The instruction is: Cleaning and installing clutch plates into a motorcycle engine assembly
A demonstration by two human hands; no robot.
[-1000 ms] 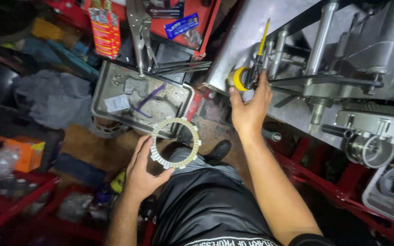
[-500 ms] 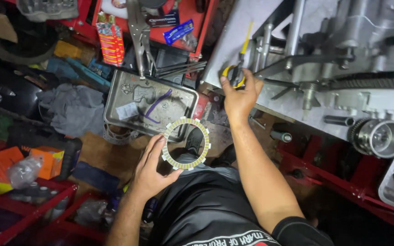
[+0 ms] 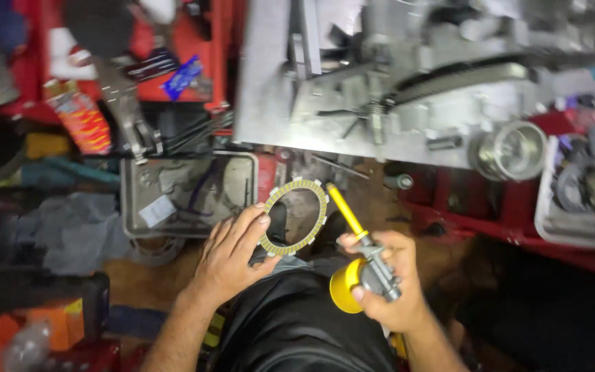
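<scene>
Cluttered workshop, red racks all round, grey engine block (image 3: 408, 103) on the bench along the top edge. Below it, left hand (image 3: 232, 258) raised palm-down over the lap, fingers curled round the lower left rim of a toothed ring (image 3: 295, 217), yellow-green with small grey tabs, held flat and open-centred just beside a metal tray (image 3: 187, 193). Right hand (image 3: 387, 286) closed on a yellow oil can (image 3: 356, 279), thin yellow spout angled up toward the ring, close but not touching.
</scene>
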